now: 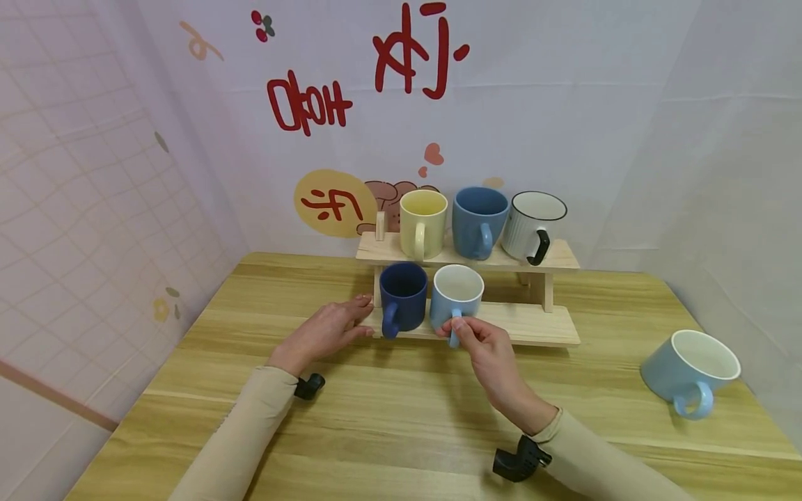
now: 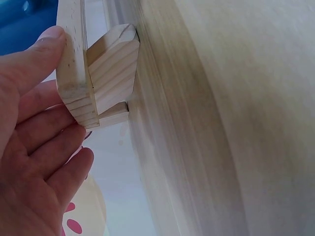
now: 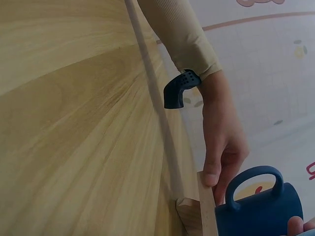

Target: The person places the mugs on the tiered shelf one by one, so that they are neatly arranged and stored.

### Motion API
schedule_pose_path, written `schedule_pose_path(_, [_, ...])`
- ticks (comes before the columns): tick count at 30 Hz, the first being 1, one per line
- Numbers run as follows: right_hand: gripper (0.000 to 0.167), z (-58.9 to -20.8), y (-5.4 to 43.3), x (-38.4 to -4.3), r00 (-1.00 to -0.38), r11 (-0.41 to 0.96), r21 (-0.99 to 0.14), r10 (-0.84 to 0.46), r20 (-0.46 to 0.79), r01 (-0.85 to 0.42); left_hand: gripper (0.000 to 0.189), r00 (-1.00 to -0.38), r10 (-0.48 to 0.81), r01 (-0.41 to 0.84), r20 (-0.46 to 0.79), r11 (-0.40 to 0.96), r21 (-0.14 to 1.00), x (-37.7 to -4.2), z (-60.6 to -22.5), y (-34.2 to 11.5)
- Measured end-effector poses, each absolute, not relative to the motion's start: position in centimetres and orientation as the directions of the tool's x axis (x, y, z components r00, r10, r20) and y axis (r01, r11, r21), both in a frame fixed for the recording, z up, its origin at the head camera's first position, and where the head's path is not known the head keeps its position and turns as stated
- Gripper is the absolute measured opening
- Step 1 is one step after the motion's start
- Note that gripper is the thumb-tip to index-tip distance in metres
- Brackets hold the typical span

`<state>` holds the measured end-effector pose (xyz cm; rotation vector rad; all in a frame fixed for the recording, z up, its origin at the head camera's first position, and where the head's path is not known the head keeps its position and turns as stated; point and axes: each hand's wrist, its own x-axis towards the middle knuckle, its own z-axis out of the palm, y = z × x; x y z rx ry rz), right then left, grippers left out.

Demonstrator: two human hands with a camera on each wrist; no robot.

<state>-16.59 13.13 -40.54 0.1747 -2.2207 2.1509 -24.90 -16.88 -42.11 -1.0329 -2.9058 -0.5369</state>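
My right hand (image 1: 491, 355) pinches the handle of a light blue mug (image 1: 443, 304) with a white inside, on the lower board of a two-tier wooden rack (image 1: 532, 323). My left hand (image 1: 326, 330) holds the left end of that lower board, its thumb at the front edge. In the left wrist view, the left hand's thumb (image 2: 47, 46) lies on the board (image 2: 74, 98) while the other fingers reach past its end. A dark blue mug (image 1: 410, 306) stands between the two hands, its handle facing forward; the right wrist view shows this dark blue mug (image 3: 261, 214) from the side.
The upper board carries a yellow mug (image 1: 413, 223), a medium blue mug (image 1: 470, 226) and a white mug (image 1: 523, 233) with a black handle. Another light blue mug (image 1: 667, 365) stands on the wooden table (image 1: 376, 431) at the right. A printed cloth (image 1: 564, 125) hangs behind.
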Motion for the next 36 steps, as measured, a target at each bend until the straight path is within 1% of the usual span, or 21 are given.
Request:
schedule_pose_path(8, [0.029,-40.9,12.5,-17.3,-0.995,-0.001,-0.995,-0.010,0.104,-0.104,0.057,-0.784,0.611,0.611,0.113,0.726,0.316,-25.0,-42.0,-16.7])
schedule_pose_path(21, [0.030,-41.2,11.6,-17.7,-0.994,0.007,-0.994,0.012,0.106,-0.106,0.057,-0.779,0.614,0.618,0.130,0.716,0.325,-25.1,-42.2,-16.8])
schedule_pose_path(25, [0.030,-41.3,11.7,-17.8,-0.996,0.005,-0.996,0.008,0.090,-0.090,0.057,-0.778,0.614,0.618,0.132,0.714,0.329,-25.1,-42.1,-16.8])
schedule_pose_path(29, [0.031,-41.0,12.1,-18.2,-0.998,0.041,-0.997,-0.038,0.059,-0.061,0.056,-0.778,0.614,0.619,0.130,0.715,0.326,-25.1,-42.1,-16.8])
schedule_pose_path(36, [0.033,-40.1,14.0,-18.9,-0.975,0.083,-0.996,-0.220,-0.002,-0.017,0.056,-0.778,0.615,0.619,0.125,0.718,0.318,-25.1,-42.0,-16.8])
